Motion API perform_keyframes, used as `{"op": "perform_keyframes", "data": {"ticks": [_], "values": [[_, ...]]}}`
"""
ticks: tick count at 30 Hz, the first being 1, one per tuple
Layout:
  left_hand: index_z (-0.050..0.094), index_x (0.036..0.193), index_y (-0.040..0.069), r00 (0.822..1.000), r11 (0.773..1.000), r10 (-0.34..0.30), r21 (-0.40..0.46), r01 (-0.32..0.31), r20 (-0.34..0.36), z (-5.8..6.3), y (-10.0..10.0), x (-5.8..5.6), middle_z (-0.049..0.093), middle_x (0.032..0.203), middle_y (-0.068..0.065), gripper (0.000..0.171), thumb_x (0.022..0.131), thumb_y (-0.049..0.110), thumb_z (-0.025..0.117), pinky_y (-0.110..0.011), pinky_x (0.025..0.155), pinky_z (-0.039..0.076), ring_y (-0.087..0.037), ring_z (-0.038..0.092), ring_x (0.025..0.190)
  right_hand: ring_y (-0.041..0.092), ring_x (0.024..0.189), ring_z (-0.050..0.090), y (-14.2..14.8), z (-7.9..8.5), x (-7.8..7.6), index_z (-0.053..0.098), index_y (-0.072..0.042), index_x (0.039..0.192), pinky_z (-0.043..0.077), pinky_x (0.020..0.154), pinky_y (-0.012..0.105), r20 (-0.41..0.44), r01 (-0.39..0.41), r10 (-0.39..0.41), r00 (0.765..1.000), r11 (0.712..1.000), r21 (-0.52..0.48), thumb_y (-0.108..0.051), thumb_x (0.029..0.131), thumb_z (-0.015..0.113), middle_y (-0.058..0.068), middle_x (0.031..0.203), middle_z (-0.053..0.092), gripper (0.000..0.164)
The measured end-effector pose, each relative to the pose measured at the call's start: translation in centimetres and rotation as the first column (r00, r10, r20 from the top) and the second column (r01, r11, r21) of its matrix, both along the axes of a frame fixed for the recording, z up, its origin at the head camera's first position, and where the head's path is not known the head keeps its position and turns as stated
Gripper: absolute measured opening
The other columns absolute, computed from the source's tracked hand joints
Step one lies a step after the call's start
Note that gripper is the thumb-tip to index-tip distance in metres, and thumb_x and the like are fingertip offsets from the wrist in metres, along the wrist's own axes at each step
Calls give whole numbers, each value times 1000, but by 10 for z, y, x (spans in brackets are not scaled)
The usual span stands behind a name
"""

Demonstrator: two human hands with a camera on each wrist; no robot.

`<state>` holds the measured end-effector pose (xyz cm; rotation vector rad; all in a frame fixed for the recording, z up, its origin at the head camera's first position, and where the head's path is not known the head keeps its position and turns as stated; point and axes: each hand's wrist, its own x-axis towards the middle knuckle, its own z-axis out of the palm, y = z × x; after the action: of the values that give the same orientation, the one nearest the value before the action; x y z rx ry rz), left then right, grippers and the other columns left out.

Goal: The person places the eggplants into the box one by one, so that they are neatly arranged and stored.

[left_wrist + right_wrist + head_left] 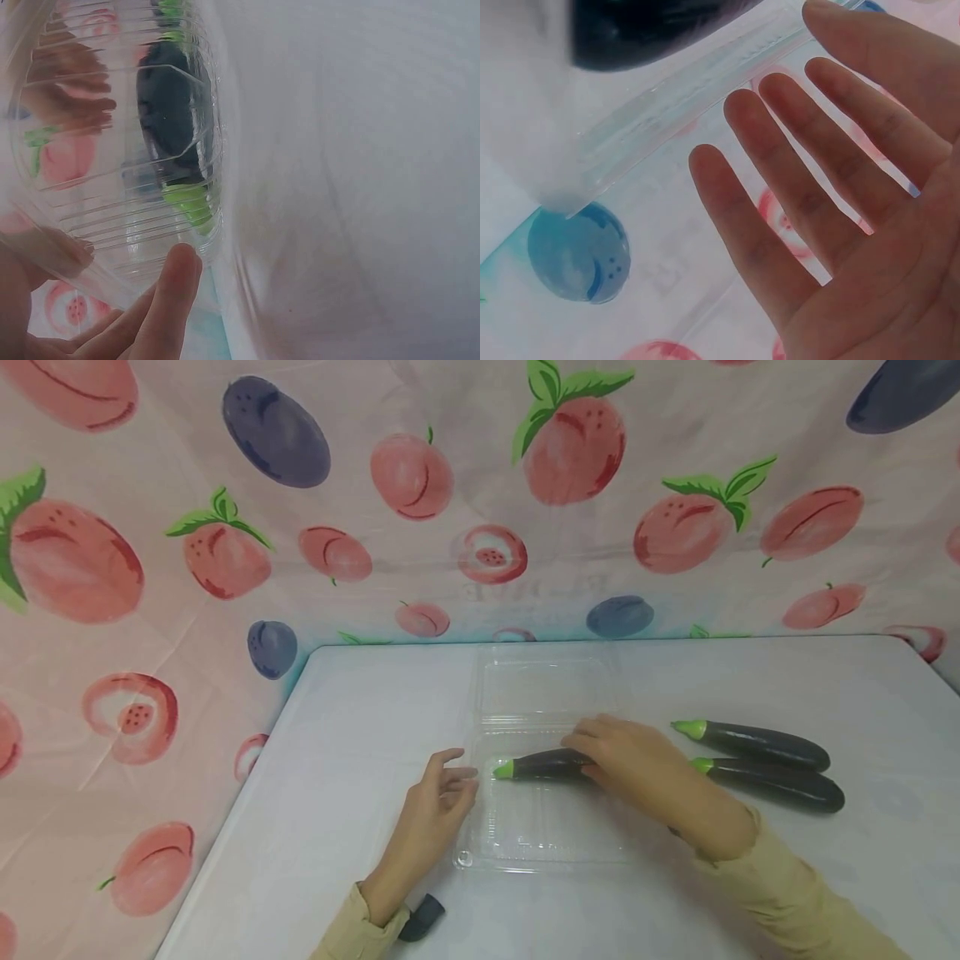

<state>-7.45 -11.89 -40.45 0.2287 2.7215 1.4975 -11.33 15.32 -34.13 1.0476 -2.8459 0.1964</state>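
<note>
A dark eggplant with a green cap (543,764) lies in the base of a clear plastic clamshell box (540,843). The right hand (626,760) is over the eggplant's blunt end in the head view. Seen from the right wrist, its fingers (776,165) are straight and spread, apart from a dark eggplant (652,34). Beside the box's left edge is the left hand (431,814), its fingers loosely bent. In the left wrist view, the left fingers (176,292) are close to the box wall, with an eggplant (172,112) visible through it; contact cannot be told.
Two more eggplants, an upper one (772,745) and a lower one (780,783), lie to the right of the box on the white table (360,710). The box's lid (551,685) lies open toward the back. A small black object (422,918) is near the left sleeve. Fruit-print cloth (420,552) hangs behind.
</note>
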Motion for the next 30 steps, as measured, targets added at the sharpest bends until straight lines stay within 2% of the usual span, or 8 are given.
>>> {"op": "perform_keyframes", "data": {"ticks": [11, 19, 30], "values": [[42, 141, 7, 1000, 1000, 0, -11, 0, 8, -1, 0, -1, 69, 123, -11, 46, 101, 19, 58, -39, 92, 57, -22, 69, 107, 26, 105, 67, 17, 2, 0, 71, -9, 116, 58, 87, 43, 16, 55, -55, 998, 997, -53, -8, 79, 83, 6, 112, 70, 39], [42, 141, 7, 1000, 1000, 0, 0, 0, 12, -1, 0, -1, 69, 123, -11, 45, 101, 20, 58, -39, 93, 57, -23, 69, 107, 27, 102, 67, 28, -2, 0, 71, -6, 114, 59, 84, 42, -24, 25, -27, 999, 998, -63, -6, 77, 84, 9, 110, 70, 40], [42, 141, 7, 1000, 1000, 2, 2, -2, 10, 0, 0, 0, 69, 123, -11, 45, 100, 18, 58, -39, 92, 57, -23, 69, 107, 28, 103, 67, 50, -5, 1, 71, -7, 114, 59, 82, 46, -77, 39, -48, 996, 993, -113, -6, 78, 83, 9, 110, 69, 39]]}}
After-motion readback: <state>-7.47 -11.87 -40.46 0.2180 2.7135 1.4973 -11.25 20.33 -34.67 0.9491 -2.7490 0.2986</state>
